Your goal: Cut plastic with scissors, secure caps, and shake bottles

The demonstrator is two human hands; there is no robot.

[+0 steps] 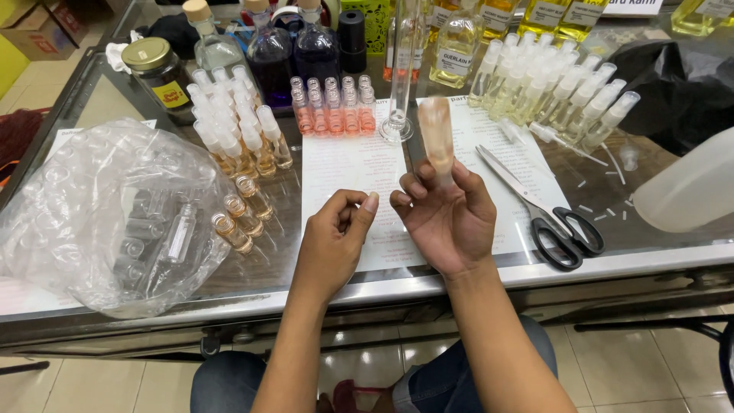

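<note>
The right hand (447, 218) is holding a small blurred vial (437, 138) upright in a fingertip grip, above the paper sheet (348, 172). The left hand (336, 237) is curling loosely, empty, just left of it, over the same sheet; scissors (550, 218) are lying to the right.

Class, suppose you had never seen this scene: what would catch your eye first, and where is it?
First, the small bottle of pale liquid, blurred, held up in the right hand at the centre. Next, the rows of capped bottles behind the left hand, and the black scissors at the right.
</note>
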